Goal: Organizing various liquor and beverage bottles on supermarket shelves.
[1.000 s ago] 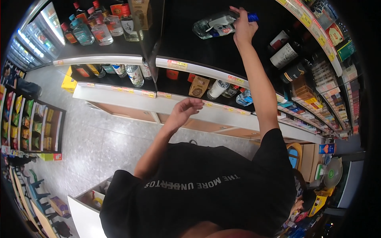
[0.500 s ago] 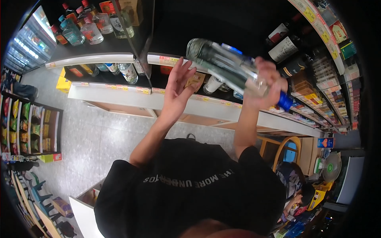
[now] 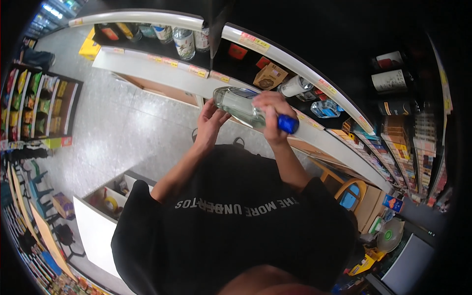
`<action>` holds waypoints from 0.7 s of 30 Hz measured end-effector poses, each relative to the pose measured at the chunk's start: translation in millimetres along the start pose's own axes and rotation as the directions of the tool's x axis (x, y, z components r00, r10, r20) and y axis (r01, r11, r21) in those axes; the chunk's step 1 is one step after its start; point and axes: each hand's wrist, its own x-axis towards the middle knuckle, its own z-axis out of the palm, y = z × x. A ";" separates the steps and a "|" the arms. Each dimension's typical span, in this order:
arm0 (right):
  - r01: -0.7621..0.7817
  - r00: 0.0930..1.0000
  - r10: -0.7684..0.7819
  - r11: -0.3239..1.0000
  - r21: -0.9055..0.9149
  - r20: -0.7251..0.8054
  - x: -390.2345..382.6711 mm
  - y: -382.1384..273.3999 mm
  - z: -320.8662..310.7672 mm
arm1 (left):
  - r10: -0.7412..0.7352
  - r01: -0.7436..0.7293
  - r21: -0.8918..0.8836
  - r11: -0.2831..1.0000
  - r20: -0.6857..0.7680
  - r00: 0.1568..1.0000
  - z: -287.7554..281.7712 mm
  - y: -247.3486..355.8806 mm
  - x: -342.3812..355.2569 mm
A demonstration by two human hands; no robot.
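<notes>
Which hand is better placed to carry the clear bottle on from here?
Right, probably. The right hand is wrapped around the clear bottle near its blue cap, bearing it. The left hand is open, its fingers only near or brushing the bottle's base end.

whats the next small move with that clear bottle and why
Probably close the left hand under the base of the clear bottle. The right hand grips it near the blue cap; it lies tilted with only the left fingertips at its base, so it needs steadying.
</notes>
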 end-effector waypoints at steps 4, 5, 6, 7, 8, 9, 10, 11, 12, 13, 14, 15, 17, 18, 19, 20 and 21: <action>-0.261 0.963 0.261 0.965 0.009 -0.072 -16.1 46.3 20.0 | -0.033 0.034 0.081 0.996 -0.018 0.999 -29.6 -28.1 23.5; -0.420 0.895 0.421 0.907 0.035 -0.149 -14.4 53.1 23.1 | -0.033 0.035 0.071 0.997 -0.031 0.999 -29.2 -31.0 30.5; -0.565 0.795 0.565 0.822 0.070 -0.221 -12.0 61.4 26.3 | 0.005 0.007 0.135 0.991 -0.093 0.996 -26.7 -34.5 39.5; -0.588 0.760 0.591 0.802 0.101 -0.271 -8.2 74.0 29.2 | 0.047 -0.015 0.200 0.980 -0.156 0.987 -27.2 -37.1 48.7; -0.608 0.720 0.613 0.783 0.130 -0.326 -3.1 87.5 30.0 | 0.042 -0.009 0.191 0.981 -0.167 0.985 -28.6 -36.4 57.0; -0.622 0.708 0.608 0.778 0.090 -0.359 2.3 102.4 26.4 | 0.068 -0.029 0.273 0.962 -0.135 0.989 -30.8 -34.6 63.4; -0.590 0.661 0.644 0.763 0.262 -0.386 6.3 118.7 23.7 | 0.083 -0.047 0.355 0.934 -0.087 0.993 -31.8 -34.8 70.4; -0.660 0.577 0.720 0.689 0.300 -0.384 14.6 125.2 18.5 | 0.068 -0.030 0.408 0.912 -0.079 0.995 -36.0 -33.0 75.9; -0.720 0.485 0.788 0.606 0.338 -0.379 19.8 129.6 13.8 | 0.061 -0.022 0.405 0.914 -0.084 0.995 -40.7 -32.7 77.4; -0.724 0.478 0.790 0.602 0.337 -0.383 25.8 127.5 15.3 | 0.066 -0.026 0.404 0.914 -0.086 0.994 -43.0 -30.7 78.7; -0.716 0.461 0.805 0.586 0.379 -0.374 33.6 123.3 19.3 | 0.074 -0.032 0.403 0.915 -0.089 0.993 -45.4 -29.3 79.7; -0.707 0.442 0.820 0.569 0.421 -0.364 36.3 122.7 21.7 | 0.108 -0.066 0.376 0.924 -0.092 0.990 -46.7 -29.0 80.0; -0.707 0.478 0.799 0.597 0.379 -0.365 35.5 135.3 19.2 | 0.109 -0.066 0.389 0.919 -0.090 0.990 -39.5 -26.0 82.3; -0.704 0.520 0.777 0.625 0.336 -0.356 35.8 145.2 17.6 | 0.118 -0.073 0.399 0.914 -0.090 0.989 -36.3 -24.0 83.3; -0.663 0.515 0.776 0.630 0.404 -0.365 34.4 160.7 14.7 | 0.128 -0.099 0.403 0.910 -0.046 0.991 -36.9 -24.9 86.8; -0.664 0.511 0.777 0.629 0.405 -0.369 36.9 166.8 16.5 | 0.124 -0.095 0.405 0.909 -0.044 0.991 -36.2 -24.4 88.3; -0.672 0.488 0.778 0.624 0.398 -0.395 38.0 172.1 18.3 | 0.104 -0.075 0.421 0.904 -0.047 0.993 -34.8 -24.6 89.6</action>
